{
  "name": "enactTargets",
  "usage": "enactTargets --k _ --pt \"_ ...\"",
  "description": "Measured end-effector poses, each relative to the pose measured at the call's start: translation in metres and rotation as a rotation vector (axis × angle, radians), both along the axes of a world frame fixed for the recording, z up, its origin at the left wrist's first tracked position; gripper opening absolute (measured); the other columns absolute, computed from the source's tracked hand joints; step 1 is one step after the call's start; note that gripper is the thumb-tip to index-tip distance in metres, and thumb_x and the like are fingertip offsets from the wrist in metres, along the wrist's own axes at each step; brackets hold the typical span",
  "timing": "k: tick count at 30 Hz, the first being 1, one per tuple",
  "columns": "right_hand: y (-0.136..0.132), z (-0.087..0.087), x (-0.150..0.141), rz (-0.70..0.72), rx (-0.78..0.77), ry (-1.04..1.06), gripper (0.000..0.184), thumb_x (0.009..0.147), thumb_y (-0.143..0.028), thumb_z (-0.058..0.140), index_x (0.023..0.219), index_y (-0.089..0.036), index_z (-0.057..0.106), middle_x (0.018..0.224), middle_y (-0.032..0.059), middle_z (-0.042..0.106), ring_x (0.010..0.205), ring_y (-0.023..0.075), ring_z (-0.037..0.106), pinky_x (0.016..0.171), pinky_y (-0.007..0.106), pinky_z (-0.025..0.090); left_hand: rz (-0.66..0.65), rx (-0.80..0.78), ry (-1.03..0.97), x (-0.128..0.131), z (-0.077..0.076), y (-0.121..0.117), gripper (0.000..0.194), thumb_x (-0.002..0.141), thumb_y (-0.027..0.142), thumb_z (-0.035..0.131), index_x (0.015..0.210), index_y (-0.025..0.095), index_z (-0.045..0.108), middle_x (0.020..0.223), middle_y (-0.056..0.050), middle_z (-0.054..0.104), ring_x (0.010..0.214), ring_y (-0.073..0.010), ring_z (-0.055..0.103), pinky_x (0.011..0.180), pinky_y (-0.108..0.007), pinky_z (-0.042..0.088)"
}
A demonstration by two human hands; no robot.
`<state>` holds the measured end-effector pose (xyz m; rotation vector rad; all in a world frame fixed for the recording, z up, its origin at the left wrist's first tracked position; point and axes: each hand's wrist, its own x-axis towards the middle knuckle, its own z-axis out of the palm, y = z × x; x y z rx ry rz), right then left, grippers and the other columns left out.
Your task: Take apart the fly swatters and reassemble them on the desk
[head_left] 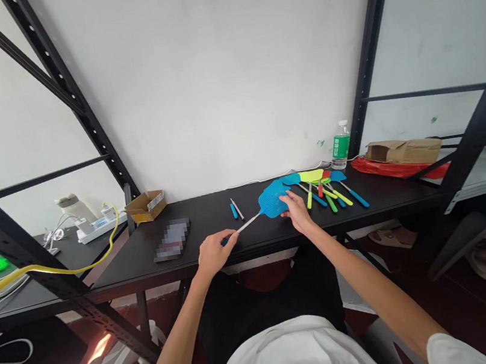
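A blue hand-shaped fly swatter (272, 199) with a thin metal rod is held level over the front of the black table (204, 212). My left hand (215, 253) is closed round the handle end, hiding most of the blue grip. At the other end, my right hand (297, 211) pinches the perforated head between thumb and fingers. Just to the right lies an overlapping pile of more fly swatters (311, 176) in blue, yellow-green and red, their handles fanned toward me. A pen (238, 209) and its blue cap-like piece (233, 211) rest behind my left hand.
A blurred phone-like slab (172, 240) and an open cardboard box (146, 207) occupy the left side. A water bottle (340, 146) stands at the back right, near a red bag (398, 166). Black metal posts (76, 103) frame both sides; a yellow cable (100, 265) crosses the left one.
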<state>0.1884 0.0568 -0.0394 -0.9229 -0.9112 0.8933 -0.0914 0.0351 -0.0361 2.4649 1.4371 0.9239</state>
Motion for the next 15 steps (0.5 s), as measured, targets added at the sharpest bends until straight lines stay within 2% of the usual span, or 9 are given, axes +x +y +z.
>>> enactTargets --k 6,15 --pt "0.0028 -0.0034 0.0017 -0.025 -0.001 -0.071 0.04 0.068 -0.051 0.068 0.091 -0.019 0.062 0.072 -0.0021 0.057 0.059 0.0115 0.051 0.043 0.02 0.046 -0.007 0.016 -0.054 -0.002 -0.003 0.0027 0.04 0.094 0.055 0.046 0.101 0.029 0.076 0.104 0.002 0.076 0.094 -0.0194 0.067 0.078 -0.026 0.045" --pt "0.0004 -0.0036 0.0015 -0.082 -0.081 -0.319 0.041 0.076 -0.045 0.064 0.106 -0.017 0.067 0.068 0.0004 0.063 0.05 0.0136 0.057 0.04 0.022 0.045 0.053 0.116 -0.007 -0.0021 -0.0069 0.0035 0.029 0.094 0.047 0.052 0.103 0.033 0.076 0.087 0.003 0.071 0.077 -0.0147 0.063 0.062 -0.025 0.035"
